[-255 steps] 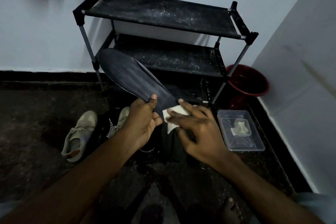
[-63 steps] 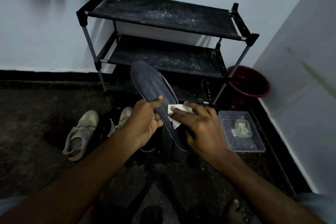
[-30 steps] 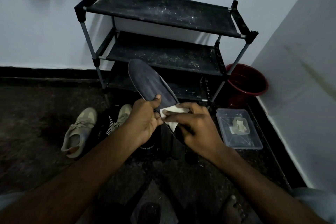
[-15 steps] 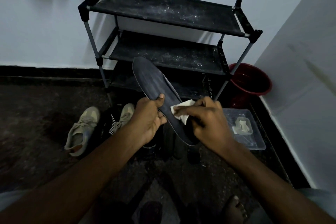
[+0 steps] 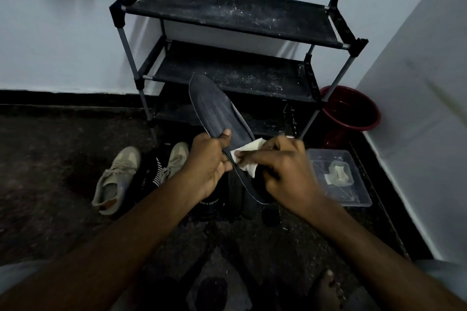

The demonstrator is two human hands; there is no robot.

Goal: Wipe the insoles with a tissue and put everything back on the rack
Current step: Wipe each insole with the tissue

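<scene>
Change since 8.5 s ago: the insole has turned from a low slant toward the left to a steeper tilt. Its toe now lies in front of the rack's middle shelf, and its heel end now shows below the right hand.

1. Rack: black, 3 shelves on grey posts, set against the wall near the corner. The shelves are speckled with pale dust.
2. Bucket: red, on the floor, just beside the rack's right front leg.
3. Box: clear plastic, on the floor in front of the bucket, to the right of the right hand. It holds 1 pale crumpled piece; the material cannot be told.
4. Shoes: 2, beige, laced, on the floor to the left of the left hand. A black piece with white stripes lies between them.
5. Insole: 1, dark grey, held in the air in front of the rack, top face to the camera, toe up and away, heel toward the person.
6. Left hand: grips the insole's left edge at mid-length, thumb on the top face, fingers curled beneath.
7. Right hand: fingers bent, pinning the tissue to the insole's top face just right of the left thumb.
8. Tissue: white, crumpled, touching the insole, partly under the right fingers.
</scene>
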